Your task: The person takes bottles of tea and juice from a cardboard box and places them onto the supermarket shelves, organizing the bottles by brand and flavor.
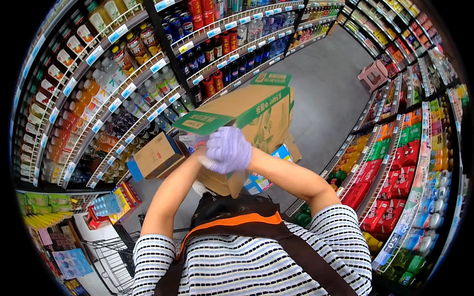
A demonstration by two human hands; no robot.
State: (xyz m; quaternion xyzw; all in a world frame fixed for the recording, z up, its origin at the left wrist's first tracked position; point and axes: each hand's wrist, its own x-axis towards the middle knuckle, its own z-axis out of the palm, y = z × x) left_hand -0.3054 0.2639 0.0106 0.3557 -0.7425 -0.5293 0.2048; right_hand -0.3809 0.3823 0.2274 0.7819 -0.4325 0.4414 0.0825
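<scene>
A brown cardboard carton (270, 124) with green printed flaps stands open and tilted in front of me. My right hand (230, 150), in a pale purple knit glove, has its fingers curled at the carton's near edge. Whether they grip the cardboard or only overlap it, I cannot tell. My left forearm (174, 188) reaches to the same spot, but the right glove covers most of that hand. Loose brown flaps (222, 181) hang below both hands, close to my dark apron (229, 214).
Drink shelves (122, 88) curve along the left, and more shelves (392, 159) line the right. Beside the left shelf sits a smaller carton (157, 155). A blue-and-white package (255, 183) lies by the big carton. Farther off are a pink stool (373, 75) and, lower left, a wire cart (111, 262).
</scene>
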